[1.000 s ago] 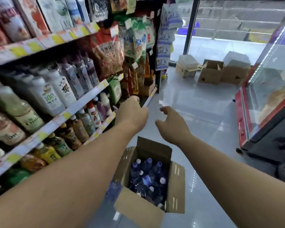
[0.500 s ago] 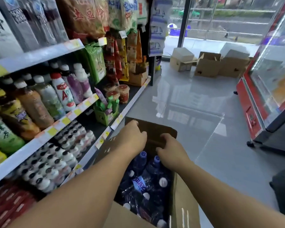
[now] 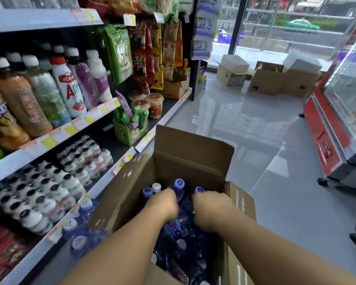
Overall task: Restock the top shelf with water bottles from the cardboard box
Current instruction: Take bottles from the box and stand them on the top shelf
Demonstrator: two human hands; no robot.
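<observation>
An open cardboard box (image 3: 193, 153) stands on the floor against the shelving, its flaps up. It holds several blue-capped water bottles (image 3: 179, 184), upright at the far end and lying jumbled nearer me. Both my hands are down inside the box. My left hand (image 3: 165, 205) curls round a bottle just below its blue cap. My right hand (image 3: 211, 211) curls over the neighbouring bottle (image 3: 199, 190). My fingertips are hidden behind the backs of my hands. More water bottles (image 3: 80, 225) lie at the bottom left, beside the box.
Shelves on the left hold drink bottles (image 3: 70, 87), small white bottles (image 3: 49, 194) and hanging snack packs (image 3: 119, 50). A red chest freezer (image 3: 325, 136) lines the right side. Several cardboard boxes (image 3: 265, 81) sit by the glass door, with glossy tiled floor (image 3: 255, 128) between.
Both hands dropped from chest height in front of the shelves down into the box and closed on bottles. My view tilted down and came closer to the box.
</observation>
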